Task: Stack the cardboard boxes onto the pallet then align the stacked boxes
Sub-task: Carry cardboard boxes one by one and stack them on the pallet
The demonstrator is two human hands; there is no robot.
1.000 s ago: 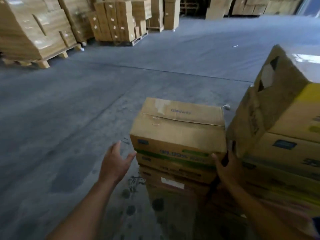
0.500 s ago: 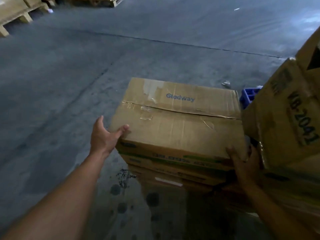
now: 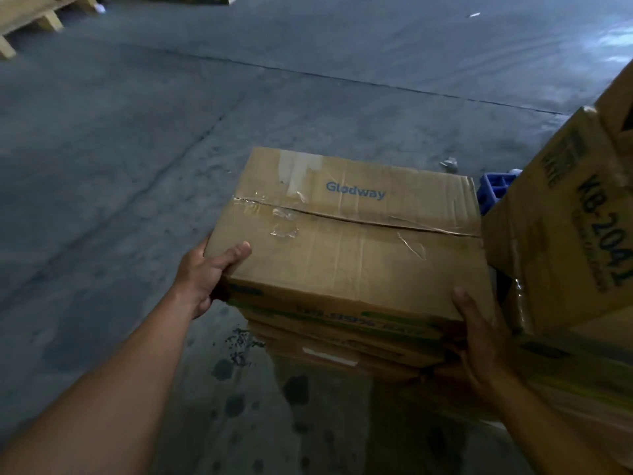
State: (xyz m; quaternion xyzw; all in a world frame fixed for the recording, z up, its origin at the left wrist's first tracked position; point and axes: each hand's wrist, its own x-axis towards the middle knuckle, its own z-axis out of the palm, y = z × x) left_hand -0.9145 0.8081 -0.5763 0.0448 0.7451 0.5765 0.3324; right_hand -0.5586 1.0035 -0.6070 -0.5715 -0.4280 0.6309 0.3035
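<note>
The brown cardboard box printed "Glodway" (image 3: 352,241), its taped top seam split and peeling, sits on top of a short stack of flatter cardboard boxes (image 3: 342,341) on the grey concrete floor (image 3: 137,149). The left hand (image 3: 202,279) clamps its near-left corner, thumb laid over the top face and the other fingers wrapped round the side. The right hand (image 3: 479,341) cups the near-right lower edge, fingers curled underneath, though shadow hides exactly how far they reach. Gripping opposite corners this way looks meant for lifting or squaring the box. Just to the right, touching or nearly so, stands a taller stack of yellow-brown printed cartons (image 3: 565,234); a bit of blue plastic pallet (image 3: 493,190) shows behind.
</note>
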